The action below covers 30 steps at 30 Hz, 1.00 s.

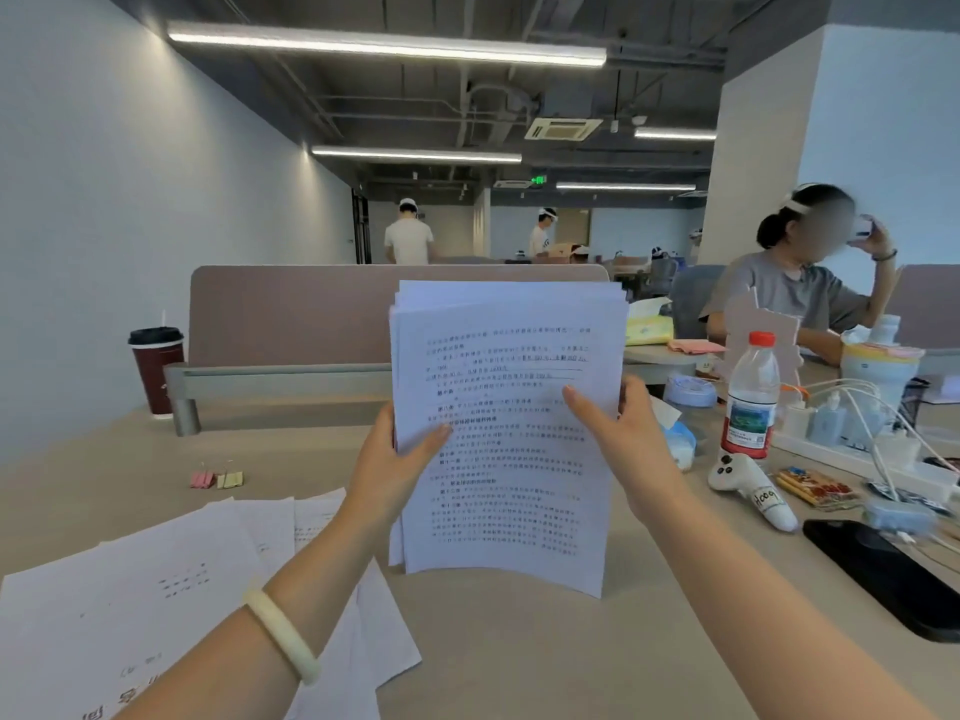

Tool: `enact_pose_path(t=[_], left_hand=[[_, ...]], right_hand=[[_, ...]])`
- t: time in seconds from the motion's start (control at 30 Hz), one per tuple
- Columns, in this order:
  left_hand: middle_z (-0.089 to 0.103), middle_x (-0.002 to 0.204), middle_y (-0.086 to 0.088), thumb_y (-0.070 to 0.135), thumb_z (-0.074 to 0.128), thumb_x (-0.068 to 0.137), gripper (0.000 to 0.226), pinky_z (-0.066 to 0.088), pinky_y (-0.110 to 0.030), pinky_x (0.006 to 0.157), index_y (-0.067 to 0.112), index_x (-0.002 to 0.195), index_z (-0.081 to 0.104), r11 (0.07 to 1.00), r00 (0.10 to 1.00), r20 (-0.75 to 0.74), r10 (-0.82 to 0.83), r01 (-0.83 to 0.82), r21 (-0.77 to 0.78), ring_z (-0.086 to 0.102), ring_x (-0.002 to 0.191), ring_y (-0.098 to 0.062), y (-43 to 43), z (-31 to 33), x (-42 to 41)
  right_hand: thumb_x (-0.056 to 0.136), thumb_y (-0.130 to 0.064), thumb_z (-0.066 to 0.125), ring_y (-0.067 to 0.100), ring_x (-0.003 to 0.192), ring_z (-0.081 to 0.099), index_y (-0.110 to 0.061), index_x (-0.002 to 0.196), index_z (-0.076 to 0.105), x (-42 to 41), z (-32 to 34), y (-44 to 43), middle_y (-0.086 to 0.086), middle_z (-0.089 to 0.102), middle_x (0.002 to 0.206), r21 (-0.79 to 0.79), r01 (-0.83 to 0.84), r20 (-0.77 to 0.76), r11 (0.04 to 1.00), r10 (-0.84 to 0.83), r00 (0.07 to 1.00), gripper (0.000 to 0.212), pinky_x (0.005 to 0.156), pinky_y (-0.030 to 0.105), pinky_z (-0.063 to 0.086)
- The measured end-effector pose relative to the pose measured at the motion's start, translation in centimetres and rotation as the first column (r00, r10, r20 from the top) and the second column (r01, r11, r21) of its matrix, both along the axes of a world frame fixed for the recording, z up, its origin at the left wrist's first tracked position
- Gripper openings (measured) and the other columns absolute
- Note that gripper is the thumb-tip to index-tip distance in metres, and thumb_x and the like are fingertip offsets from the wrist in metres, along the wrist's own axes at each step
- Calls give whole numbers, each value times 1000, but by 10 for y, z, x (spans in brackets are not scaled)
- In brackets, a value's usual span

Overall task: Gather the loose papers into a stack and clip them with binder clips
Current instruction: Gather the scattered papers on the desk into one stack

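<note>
1. From the head view, both hands hold a thick stack of white printed paper sheets (504, 433) upright. The left hand (395, 459) grips its left edge with the thumb across the front, and the right hand (623, 439) grips its right edge the same way.
2. The stack's bottom edge is low over the beige surface (519, 657); I can't tell whether it touches. The top edges look staggered, so the sheets are not yet square.
3. To do this well, I'd loosen the grip a little and tap the bottom edge down on the surface, then the side edge, until the sheets line up.
4. More loose white printed sheets (156, 589) lie fanned on the surface below and left of the left hand, partly under that forearm. They need gathering in before clipping.
5. A small pink binder clip (202, 479) and a small yellow binder clip (229, 479) sit side by side on the surface, well left of the left hand.
6. Right of the right hand stand a clear plastic water bottle with a red cap (750, 397), a white game-style controller (748, 491), a flat black phone (883, 574) and tangled white cables. That side is crowded, so tapping is safer straight ahead.
7. A dark red paper cup with a black lid (156, 371) stands far left, beyond the clips.
</note>
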<state>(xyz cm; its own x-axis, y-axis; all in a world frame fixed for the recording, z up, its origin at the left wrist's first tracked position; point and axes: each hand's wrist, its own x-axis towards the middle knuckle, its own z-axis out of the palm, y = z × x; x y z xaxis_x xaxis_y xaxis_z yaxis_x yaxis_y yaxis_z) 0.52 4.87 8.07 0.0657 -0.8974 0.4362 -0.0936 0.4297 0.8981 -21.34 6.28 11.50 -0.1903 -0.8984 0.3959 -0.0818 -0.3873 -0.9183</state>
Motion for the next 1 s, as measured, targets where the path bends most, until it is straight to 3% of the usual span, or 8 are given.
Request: enact_pose_path(t=[0.2,0.27,0.33,0.5,0.77,0.87,0.93,1.0], left_hand=[[71,114,0,18,69,82,30,58,-19,67,23,112,63,982,990,59,-127,117,151,72,89,-9,-10,8,12],[72,112,-1,19,69,82,29,59,-28,74,22,111,65,968,984,59,-168,154,198,72,90,-13,-13,11,13],[73,111,-1,24,72,80,33,57,-39,84,22,113,64,961,978,75,-192,172,219,72,94,-19,-15,14,14],[74,109,0,33,74,69,45,53,-44,91,23,112,66,948,967,55,-247,230,218,70,99,-22,-16,14,11],[74,106,-4,29,71,79,29,56,-44,87,19,106,69,960,988,-62,-144,155,232,71,94,-24,-21,13,11],[75,97,2,29,68,82,17,57,-39,79,24,98,68,953,984,-104,-144,166,253,72,87,-20,-22,11,10],[75,94,2,30,67,83,15,58,-38,76,24,97,68,950,978,-155,-142,179,256,73,85,-20,-22,9,7],[75,97,0,31,67,82,21,58,-36,75,22,101,68,956,974,-193,-117,163,243,73,87,-21,-22,6,6]], right_hand=[[75,-33,75,18,136,33,-24,146,17,2,34,-3,-1,34,145,-158,147,-230,976,-181,956,92,108,39,35],[72,-40,76,20,146,9,-22,151,2,14,62,0,2,10,158,-425,334,-404,841,-507,762,110,119,39,15],[73,-42,73,25,148,4,-19,151,5,36,91,4,4,6,160,-660,227,-561,716,-671,485,106,120,39,9],[84,-40,61,25,117,50,-23,126,51,98,109,-7,1,58,125,-257,-164,-965,952,-246,89,46,96,40,35],[79,-60,58,19,136,35,-32,134,45,29,98,-24,-7,51,138,-471,107,-850,876,-483,209,63,118,52,2],[76,-60,61,22,133,38,-29,131,50,-2,81,-29,-4,51,138,-578,180,-760,796,-605,238,63,117,52,10],[74,-51,69,23,136,35,-24,140,41,-10,72,-28,1,40,147,-632,297,-531,715,-680,506,76,115,46,23],[75,-40,74,15,129,38,-21,146,27,-14,56,-26,-2,38,143,-356,284,-297,890,-396,869,87,105,33,35]])
